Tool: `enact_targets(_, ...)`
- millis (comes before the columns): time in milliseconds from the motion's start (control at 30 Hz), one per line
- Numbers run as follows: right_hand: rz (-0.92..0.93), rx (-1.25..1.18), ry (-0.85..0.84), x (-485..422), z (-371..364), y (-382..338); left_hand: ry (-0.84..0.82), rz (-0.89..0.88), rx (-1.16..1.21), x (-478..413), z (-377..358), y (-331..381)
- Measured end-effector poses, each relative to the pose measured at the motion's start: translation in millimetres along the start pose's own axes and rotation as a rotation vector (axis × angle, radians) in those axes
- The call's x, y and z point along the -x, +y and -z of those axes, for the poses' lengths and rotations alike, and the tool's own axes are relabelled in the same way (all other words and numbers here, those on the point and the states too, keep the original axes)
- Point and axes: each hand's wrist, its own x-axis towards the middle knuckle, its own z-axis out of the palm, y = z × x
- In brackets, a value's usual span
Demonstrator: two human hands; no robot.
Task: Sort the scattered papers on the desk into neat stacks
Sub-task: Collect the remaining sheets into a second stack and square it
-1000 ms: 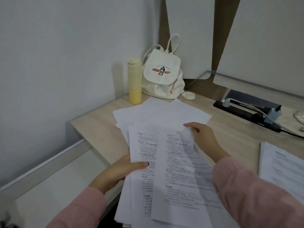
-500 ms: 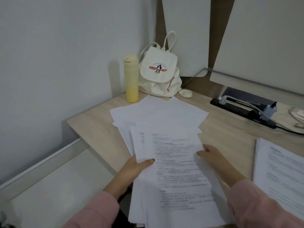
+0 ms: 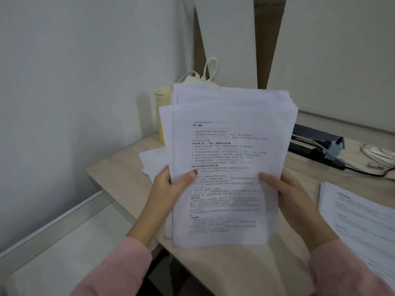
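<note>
Holding the bundle of papers (image 3: 230,167) upright between both hands, I have its long axis running from 6 to 12 o'clock, printed face toward me. My left hand (image 3: 168,189) grips the left edge at about 8 o'clock, thumb across the front page. My right hand (image 3: 292,195) grips the right edge at about 4 o'clock, thumb likewise on the front. Both sit on the lower half, equally near. The bottom edge hangs clear of the desk (image 3: 119,174), which lies straight down at 6 o'clock. The top edges are staggered, so I judge the coming move is a downward tap to square them.

Half a second ago these pages lay flat and fanned on the wood. Now they are raised and gathered, hiding most of the bag (image 3: 205,77) and part of the yellow bottle (image 3: 162,116). A few loose sheets (image 3: 151,161) remain on the desk at 9 o'clock, and the other stack (image 3: 359,221) lies unmoved at 4 o'clock.
</note>
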Motion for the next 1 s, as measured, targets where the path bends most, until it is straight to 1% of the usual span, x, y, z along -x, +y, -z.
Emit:
enact_targets(67, 0.082, 0.028, 0.032, 4.1, -5.3, -12.5, 0.042, -0.094, 0.004, -5.0, -2.6, 15.6)
enact_targets(133, 0.123, 0.062, 0.029, 7.8, -8.9, -16.8, 0.051, -0.154, 0.026, -7.6, -7.7, 25.0)
enact_targets(267, 0.126, 0.061, 0.024, 12.9, -13.6, -14.9, 0.039, -0.221, -0.013, -6.2, -18.0, 28.7)
enact_targets(333, 0.074, 0.052, 0.043, 13.0, -11.7, -8.6, 0.066, -0.212, 0.005, -4.7, -16.7, 21.3)
enact_targets(467, -0.033, 0.072, 0.045, 13.5, -14.2, 10.2, 0.074, -0.137, 0.049, 3.6, -13.5, -3.3)
enact_targets(533, -0.004, 0.042, 0.088, 13.4, -18.2, 10.4, 0.093, -0.115, 0.092, 5.0, -14.3, -8.0)
enact_targets(667, 0.087, -0.009, 0.159, 12.3, -14.5, 9.1, 0.109, -0.146, 0.135, 4.3, -13.5, -8.9)
enact_targets(733, 0.074, 0.02, 0.183, 15.2, -12.4, 17.8, 0.117, -0.128, 0.104, 8.0, -11.8, -18.5)
enact_targets(867, -0.005, 0.102, 0.159, 20.1, -12.4, 47.7, 0.12, -0.04, 0.011, 18.3, -19.4, -44.2)
enact_targets(1000, -0.014, 0.121, 0.256, 24.3, -11.0, 42.8, 0.119, -0.039, -0.008, 19.0, -34.4, -34.8)
